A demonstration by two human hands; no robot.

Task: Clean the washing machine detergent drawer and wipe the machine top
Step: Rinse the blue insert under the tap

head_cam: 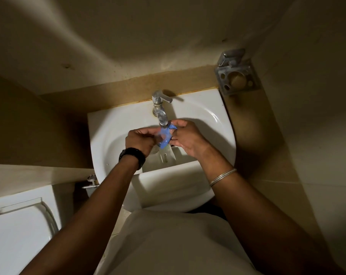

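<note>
Fingers, left (148,133): curled inward, pinching one side of a small blue plastic piece (165,135); the exact fingertip contact is hidden behind the knuckles.

Fingers, right (180,124): curled over the piece's far end, thumb and forefinger gripping its upper edge. Held from both ends, presumably so the part can be turned and rubbed under the outlet.

Blue plastic piece: a small curved insert, apparently a part from the detergent drawer; partly translucent toward the left. Located directly under the spout, over the bowl, touching both hands. Whether water is running cannot be told.

Left hand (141,140): knuckles up, black watch (132,156) on the wrist. Right hand (188,139): palm turned inward, thin metal bangle (222,177) on the forearm.

Tap (160,108): chrome, single lever pointing right, mounted at the back of the basin; its outlet sits just above the piece.

Basin (207,116): white ceramic, wall-mounted; a white rectangular item (164,158) lies in the bowl below the hands, possibly the drawer body, parked there for rinsing; identity uncertain.

Surroundings: metal toothbrush holder (236,73) on the wall at upper right; toilet cistern (19,219) at lower left; small angle valve (91,181) between the two.

Task status, as judged: drawer-part washing in hand; machine top not in view, wiping not yet reached.
</note>
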